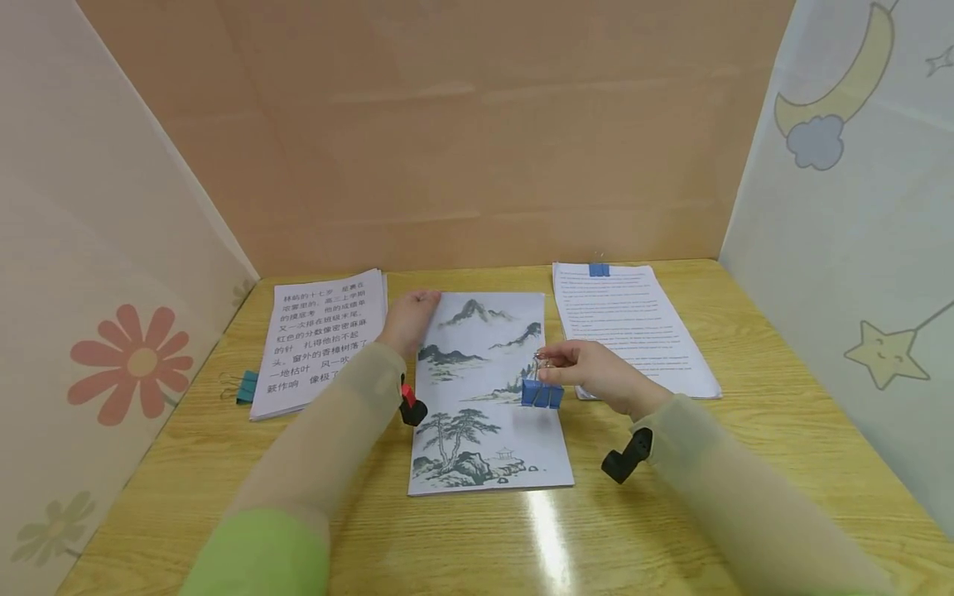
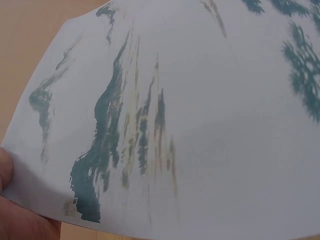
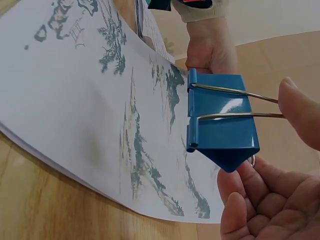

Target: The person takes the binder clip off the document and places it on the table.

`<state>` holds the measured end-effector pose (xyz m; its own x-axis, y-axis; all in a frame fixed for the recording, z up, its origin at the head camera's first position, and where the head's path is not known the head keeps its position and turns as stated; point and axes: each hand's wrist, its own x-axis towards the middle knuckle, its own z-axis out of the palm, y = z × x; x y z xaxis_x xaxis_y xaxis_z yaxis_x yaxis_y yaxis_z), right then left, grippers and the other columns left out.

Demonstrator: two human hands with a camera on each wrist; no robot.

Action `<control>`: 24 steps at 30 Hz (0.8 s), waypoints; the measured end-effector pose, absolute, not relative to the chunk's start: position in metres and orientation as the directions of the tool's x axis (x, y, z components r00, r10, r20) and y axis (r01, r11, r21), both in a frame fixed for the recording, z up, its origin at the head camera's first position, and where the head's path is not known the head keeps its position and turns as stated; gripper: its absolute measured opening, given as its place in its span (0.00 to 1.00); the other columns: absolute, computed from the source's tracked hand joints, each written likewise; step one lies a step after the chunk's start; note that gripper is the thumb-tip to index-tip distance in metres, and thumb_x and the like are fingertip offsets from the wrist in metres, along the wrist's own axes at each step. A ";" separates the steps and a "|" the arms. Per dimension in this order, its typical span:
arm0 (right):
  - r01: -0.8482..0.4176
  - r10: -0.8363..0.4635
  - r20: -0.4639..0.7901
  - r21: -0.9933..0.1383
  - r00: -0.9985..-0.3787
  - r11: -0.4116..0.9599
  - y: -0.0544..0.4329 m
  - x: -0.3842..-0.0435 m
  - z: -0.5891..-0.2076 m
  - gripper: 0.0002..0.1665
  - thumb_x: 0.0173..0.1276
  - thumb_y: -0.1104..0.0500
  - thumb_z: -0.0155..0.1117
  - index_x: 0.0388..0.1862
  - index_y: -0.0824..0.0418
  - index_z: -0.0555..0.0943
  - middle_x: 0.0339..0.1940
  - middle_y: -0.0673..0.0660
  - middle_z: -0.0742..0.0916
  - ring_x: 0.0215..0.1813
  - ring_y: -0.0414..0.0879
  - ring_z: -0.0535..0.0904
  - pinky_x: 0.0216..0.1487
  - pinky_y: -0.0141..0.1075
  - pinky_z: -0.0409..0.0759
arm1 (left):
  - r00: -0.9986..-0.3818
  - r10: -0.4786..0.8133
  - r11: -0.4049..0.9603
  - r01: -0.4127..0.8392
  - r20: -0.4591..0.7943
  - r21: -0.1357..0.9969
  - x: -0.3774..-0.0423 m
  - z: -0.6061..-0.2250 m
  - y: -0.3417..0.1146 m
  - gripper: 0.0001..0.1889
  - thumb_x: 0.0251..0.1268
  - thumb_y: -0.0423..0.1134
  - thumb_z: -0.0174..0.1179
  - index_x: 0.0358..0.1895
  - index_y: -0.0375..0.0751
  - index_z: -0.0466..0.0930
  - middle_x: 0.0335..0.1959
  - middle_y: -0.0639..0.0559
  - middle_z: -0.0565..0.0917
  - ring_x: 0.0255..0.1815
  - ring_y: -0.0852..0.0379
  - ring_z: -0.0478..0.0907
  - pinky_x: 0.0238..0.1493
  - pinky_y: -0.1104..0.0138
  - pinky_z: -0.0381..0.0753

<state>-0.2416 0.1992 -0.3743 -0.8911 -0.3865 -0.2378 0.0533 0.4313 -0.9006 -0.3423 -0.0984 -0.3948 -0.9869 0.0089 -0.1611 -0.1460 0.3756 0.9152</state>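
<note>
A stack of paper with an ink landscape (image 1: 477,389) lies at the middle of the table. My left hand (image 1: 411,319) holds its far left corner, and in the left wrist view the thumb (image 2: 5,167) is over the sheet with fingers beneath the edge. Over the right side of the picture, my right hand (image 1: 581,368) pinches a blue binder clip (image 1: 542,394) by its wire handles. The right wrist view shows the clip (image 3: 222,117) large, its spine toward the hand's far side and the thumb (image 3: 300,112) on one handle.
To the left lies a stack of printed pages (image 1: 316,339) with large characters, a teal binder clip (image 1: 248,386) at its left edge. Another printed stack (image 1: 633,327) lies right, with a blue clip (image 1: 599,270) at its top. Papered walls stand behind and at both sides.
</note>
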 end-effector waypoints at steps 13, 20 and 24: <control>0.054 -0.393 -0.240 -0.902 -0.887 0.429 0.202 -0.234 -0.383 0.37 0.64 0.49 0.68 0.65 0.69 0.71 0.51 0.58 0.81 0.51 0.50 0.75 0.53 0.47 0.72 | -0.978 -0.010 0.470 -0.189 -0.209 0.862 -0.364 -0.407 -0.098 0.20 0.73 0.55 0.49 0.57 0.49 0.78 0.56 0.52 0.77 0.52 0.51 0.72 0.55 0.55 0.73; 0.068 -0.392 -0.250 -0.903 -0.885 0.424 0.202 -0.234 -0.388 0.36 0.63 0.49 0.69 0.64 0.68 0.71 0.53 0.59 0.80 0.53 0.50 0.74 0.58 0.46 0.71 | -0.961 -0.024 0.510 -0.249 -0.276 0.824 -0.369 -0.414 -0.101 0.25 0.73 0.56 0.48 0.65 0.48 0.72 0.67 0.50 0.71 0.67 0.48 0.65 0.67 0.51 0.63; 0.075 -0.382 -0.259 -0.898 -0.887 0.434 0.201 -0.234 -0.387 0.36 0.63 0.49 0.69 0.64 0.67 0.72 0.54 0.59 0.80 0.54 0.51 0.73 0.59 0.47 0.70 | -0.960 -0.037 0.535 -0.252 -0.276 0.806 -0.370 -0.415 -0.101 0.25 0.74 0.54 0.48 0.68 0.47 0.69 0.71 0.48 0.66 0.72 0.47 0.59 0.70 0.51 0.57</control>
